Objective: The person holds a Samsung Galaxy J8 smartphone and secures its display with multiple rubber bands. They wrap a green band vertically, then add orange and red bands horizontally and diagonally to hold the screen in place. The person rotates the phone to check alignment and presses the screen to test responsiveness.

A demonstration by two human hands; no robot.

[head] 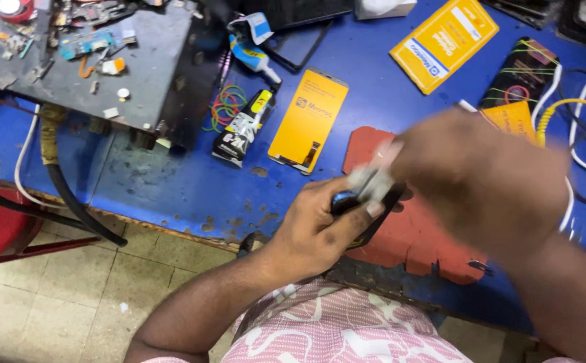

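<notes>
Left hand [320, 228] is wrapped around a dark, flat phone-shaped slab [373, 218], held just over the near edge of the scuffed blue worktable [172, 181], above a worn red rubber mat [414, 235]. Right hand [481, 178] is a motion smear; it looks like it's pinching a small whitish wad [372, 180] against the slab, but I can't tell its grip for sure. I'd say: keep that left grip firm, use short even strokes, and steer clear of the 2 yellow flat packets [310, 119].
</notes>
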